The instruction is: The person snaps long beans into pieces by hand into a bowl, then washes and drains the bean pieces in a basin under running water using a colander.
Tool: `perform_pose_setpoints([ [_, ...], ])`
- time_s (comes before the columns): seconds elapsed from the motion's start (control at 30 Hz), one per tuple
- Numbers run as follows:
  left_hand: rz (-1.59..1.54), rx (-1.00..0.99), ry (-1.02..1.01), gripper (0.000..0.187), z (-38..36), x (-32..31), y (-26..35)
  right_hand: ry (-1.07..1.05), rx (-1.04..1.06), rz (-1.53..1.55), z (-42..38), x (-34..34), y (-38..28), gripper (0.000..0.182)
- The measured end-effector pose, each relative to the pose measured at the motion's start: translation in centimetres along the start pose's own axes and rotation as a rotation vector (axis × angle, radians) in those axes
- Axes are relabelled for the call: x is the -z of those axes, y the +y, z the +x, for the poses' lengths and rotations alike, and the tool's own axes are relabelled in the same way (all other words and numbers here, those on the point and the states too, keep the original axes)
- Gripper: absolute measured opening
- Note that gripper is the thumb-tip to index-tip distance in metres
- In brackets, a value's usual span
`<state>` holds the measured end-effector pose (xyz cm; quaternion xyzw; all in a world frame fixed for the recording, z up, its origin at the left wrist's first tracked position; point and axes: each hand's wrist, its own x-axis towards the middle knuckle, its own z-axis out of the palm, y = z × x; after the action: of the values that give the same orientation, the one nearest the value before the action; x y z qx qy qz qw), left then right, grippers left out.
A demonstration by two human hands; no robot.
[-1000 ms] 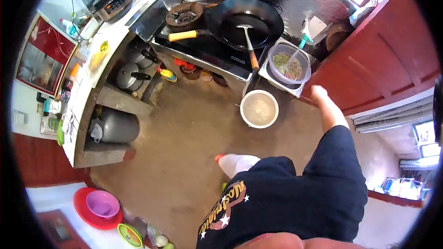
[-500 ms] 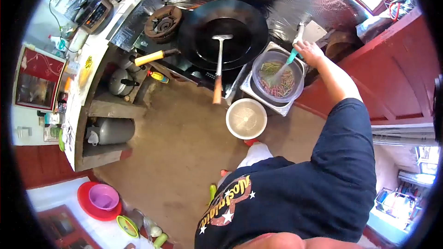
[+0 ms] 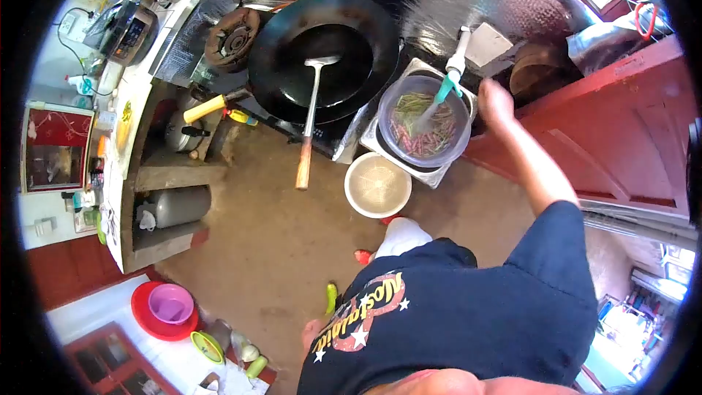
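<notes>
My right hand [image 3: 496,104] hangs beside the tap [image 3: 456,66], apart from it; its fingers are blurred and turned away. Water runs from the tap's teal nozzle [image 3: 447,88] into a translucent plastic basin [image 3: 462,132] standing in a metal sink [image 3: 433,175]. Cut green and purplish pieces, like beans [image 3: 420,139], lie in the basin's water. Low at my side, part of my left hand [image 3: 311,333] shows next to my dark shirt, its fingers mostly hidden.
Left of the sink, a large wok [image 3: 274,66] holds a wooden-handled spatula [image 3: 312,113]. A pale strainer basket [image 3: 378,185] is in front of the sink. Red cabinet doors [image 3: 599,132] stand at right. A green vegetable [image 3: 331,298] lies on the floor.
My right hand has let go of the tap and drawn back to the right. Water still flows into the basin. Part of my left hand has come into view.
</notes>
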<state>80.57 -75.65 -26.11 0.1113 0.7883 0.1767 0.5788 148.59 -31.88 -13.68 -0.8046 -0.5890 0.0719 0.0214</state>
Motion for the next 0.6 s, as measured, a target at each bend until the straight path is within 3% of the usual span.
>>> perform_pose_setpoints([
  [0.03, 0.043, 0.026, -0.015, 0.017, -0.4, -0.5, -0.5, -0.177, -0.070, -0.022, -0.9, -3.8, 0.4, 0.018],
  [0.1, 0.115, 0.077, -0.046, 0.018, -0.8, -1.7, -0.8, -0.479, 0.243, 0.247, -3.7, -13.1, 0.6, 0.031],
  [0.13, 0.142, 0.099, -0.054, 0.018, -1.1, -2.0, -0.9, -0.599, 0.181, 0.406, -4.6, -15.0, -1.6, 0.038],
  [0.17, 0.166, 0.123, -0.062, 0.018, -1.2, -2.5, -0.9, -0.528, 0.367, 0.500, -4.2, -22.5, -1.6, 0.040],
  [0.23, 0.201, 0.171, -0.062, 0.019, -2.0, -2.7, -1.0, -0.737, 0.313, 0.579, -3.2, -22.2, -5.9, 0.042],
  [0.37, 0.213, 0.256, -0.036, 0.020, -3.3, -2.6, 0.0, -0.690, 0.152, 0.287, -2.2, -26.3, -7.3, 0.046],
  [0.43, 0.207, 0.278, -0.022, 0.021, -3.7, -2.6, 0.1, -0.370, 0.133, 0.055, -1.8, -24.0, -7.5, 0.046],
  [0.47, 0.205, 0.286, -0.024, 0.021, -3.7, -2.8, 0.2, -0.294, 0.139, 0.130, -1.7, -25.7, -7.0, 0.038],
  [0.6, 0.211, 0.296, -0.042, 0.022, -3.5, -3.9, 0.2, -0.484, 0.131, 0.271, -0.5, -24.2, -7.3, 0.038],
])
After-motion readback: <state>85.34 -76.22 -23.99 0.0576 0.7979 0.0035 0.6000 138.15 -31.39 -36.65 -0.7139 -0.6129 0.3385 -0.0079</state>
